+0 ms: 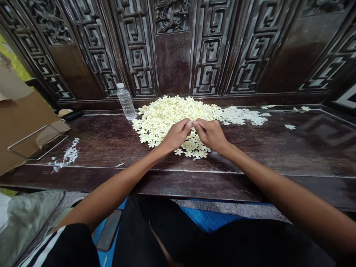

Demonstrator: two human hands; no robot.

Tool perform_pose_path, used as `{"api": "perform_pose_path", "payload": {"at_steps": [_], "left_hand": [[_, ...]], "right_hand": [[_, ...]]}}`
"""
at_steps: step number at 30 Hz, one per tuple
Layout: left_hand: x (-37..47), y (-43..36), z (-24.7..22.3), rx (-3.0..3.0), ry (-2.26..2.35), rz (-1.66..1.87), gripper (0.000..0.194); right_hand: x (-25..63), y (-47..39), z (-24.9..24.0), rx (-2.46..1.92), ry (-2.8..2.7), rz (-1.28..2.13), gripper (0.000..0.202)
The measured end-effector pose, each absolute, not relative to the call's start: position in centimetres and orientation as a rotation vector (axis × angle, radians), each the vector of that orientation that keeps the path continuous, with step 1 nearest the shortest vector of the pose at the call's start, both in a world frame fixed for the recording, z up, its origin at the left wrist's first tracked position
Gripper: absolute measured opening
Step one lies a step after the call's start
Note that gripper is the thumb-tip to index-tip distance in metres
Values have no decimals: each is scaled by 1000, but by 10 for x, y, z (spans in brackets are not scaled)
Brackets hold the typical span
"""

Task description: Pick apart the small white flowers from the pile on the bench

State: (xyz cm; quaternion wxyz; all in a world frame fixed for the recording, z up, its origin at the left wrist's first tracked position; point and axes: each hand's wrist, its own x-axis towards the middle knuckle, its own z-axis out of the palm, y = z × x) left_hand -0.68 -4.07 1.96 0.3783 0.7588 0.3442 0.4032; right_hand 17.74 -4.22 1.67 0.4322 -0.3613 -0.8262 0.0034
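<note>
My left hand [179, 132] and my right hand [210, 133] meet fingertip to fingertip over a heap of pale yellow flowers [167, 111]. Both are closed, thumbs and forefingers pinched together. Whatever lies between the fingertips is too small or too hidden to name. The five-petalled flowers spread around and below both hands on a dark wooden bench. To the right of the heap lies a flatter patch of whiter flowers [241, 115].
A clear plastic bottle [127, 102] stands left of the heap. Thin white scraps [68, 155] lie near a cardboard box [25, 115] and a wire stand [36, 139]. Carved wooden panels [174, 66] rise behind. A phone [109, 230] lies below, beside my leg.
</note>
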Motion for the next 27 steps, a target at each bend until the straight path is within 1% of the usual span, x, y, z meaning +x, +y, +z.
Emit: {"api": "perform_pose_path", "payload": {"at_steps": [3, 8, 12, 16, 23, 27], "left_hand": [[-6, -41, 17, 1943, 861, 1078, 45], [-7, -36, 13, 1902, 773, 1081, 42], [-10, -36, 14, 1867, 737, 1072, 42], [-9, -39, 17, 1893, 764, 1102, 44], [-8, -42, 19, 1975, 788, 1104, 45], [-9, -41, 18, 1956, 809, 1093, 42]], "right_hand": [[175, -44, 17, -879, -2006, 97, 52], [172, -42, 16, -883, -1947, 340, 56], [172, -41, 15, -882, -1949, 423, 56], [172, -42, 17, -928, -1966, 369, 57], [170, -47, 19, -1018, -1928, 171, 61], [170, -45, 19, -1025, -1951, 198, 61]]}}
